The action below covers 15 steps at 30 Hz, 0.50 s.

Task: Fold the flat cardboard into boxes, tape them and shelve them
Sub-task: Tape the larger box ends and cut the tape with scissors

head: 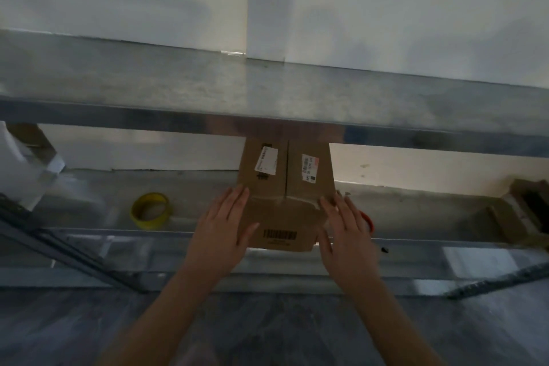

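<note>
Two flat hands flank the cardboard box (285, 187) on the lower shelf (416, 208): left hand (221, 226) and right hand (346, 232) press its sides, fingers straight (nothing gripped).

The upper shelf (178, 89) hides the far end of the box (297, 217) at 12 o'clock; a red thing (368, 221) at 3 o'clock (mostly behind the right hand (346, 235)) is unidentifiable.
</note>
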Each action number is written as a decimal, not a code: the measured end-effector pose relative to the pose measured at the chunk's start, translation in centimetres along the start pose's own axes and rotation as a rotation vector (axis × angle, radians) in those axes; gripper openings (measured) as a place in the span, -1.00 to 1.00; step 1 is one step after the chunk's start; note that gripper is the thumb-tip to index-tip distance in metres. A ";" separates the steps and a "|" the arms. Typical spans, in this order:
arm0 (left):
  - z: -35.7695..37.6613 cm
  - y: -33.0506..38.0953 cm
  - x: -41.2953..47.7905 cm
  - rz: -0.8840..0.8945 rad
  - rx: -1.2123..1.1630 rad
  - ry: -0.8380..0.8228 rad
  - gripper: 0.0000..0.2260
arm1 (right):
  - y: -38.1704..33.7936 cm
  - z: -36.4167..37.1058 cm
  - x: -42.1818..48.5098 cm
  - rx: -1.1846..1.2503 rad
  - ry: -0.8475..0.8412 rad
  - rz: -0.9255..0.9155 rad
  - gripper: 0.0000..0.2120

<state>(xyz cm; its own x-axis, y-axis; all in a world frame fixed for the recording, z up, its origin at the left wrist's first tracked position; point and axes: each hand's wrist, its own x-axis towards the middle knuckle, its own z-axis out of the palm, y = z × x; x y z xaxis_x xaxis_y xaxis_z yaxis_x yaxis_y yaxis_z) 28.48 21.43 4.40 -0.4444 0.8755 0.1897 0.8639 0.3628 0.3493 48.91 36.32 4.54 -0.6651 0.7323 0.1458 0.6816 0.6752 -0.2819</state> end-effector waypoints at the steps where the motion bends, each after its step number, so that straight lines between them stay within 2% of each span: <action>1: 0.4 0.2 0.2 -0.050 -0.090 0.011 -0.39 | 0.3 0.3 0.3 0.067 -0.024 0.029 -0.50; 3: 0.9 0.6 0.5 -0.132 -0.246 0.065 -0.43 | 0.5 0.5 0.9 0.240 -0.024 0.104 -0.54; 5: 1.2 0.9 0.9 -0.211 -0.384 0.112 -0.49 | 0.5 0.5 1.5 0.397 0.048 0.148 -0.64; 9: 1.4 0.6 2.1 -0.279 -0.634 0.132 -0.58 | 0.8 0.3 2.4 0.497 0.178 0.151 -0.76; 12: 1.4 0.1 3.4 -0.268 -0.573 0.156 -0.71 | 0.8 0.4 3.6 0.514 0.182 0.191 -0.72; 15: 1.5 -0.3 4.7 -0.251 -0.466 0.131 -0.67 | 0.6 1.1 4.6 0.528 0.165 0.218 -0.70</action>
<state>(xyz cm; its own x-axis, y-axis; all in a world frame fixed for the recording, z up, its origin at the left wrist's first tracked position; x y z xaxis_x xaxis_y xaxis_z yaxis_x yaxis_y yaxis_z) 26.47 25.92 3.85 -0.6749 0.7222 0.1511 0.5447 0.3495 0.7623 45.95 39.98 4.02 -0.4420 0.8816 0.1653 0.5250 0.4037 -0.7493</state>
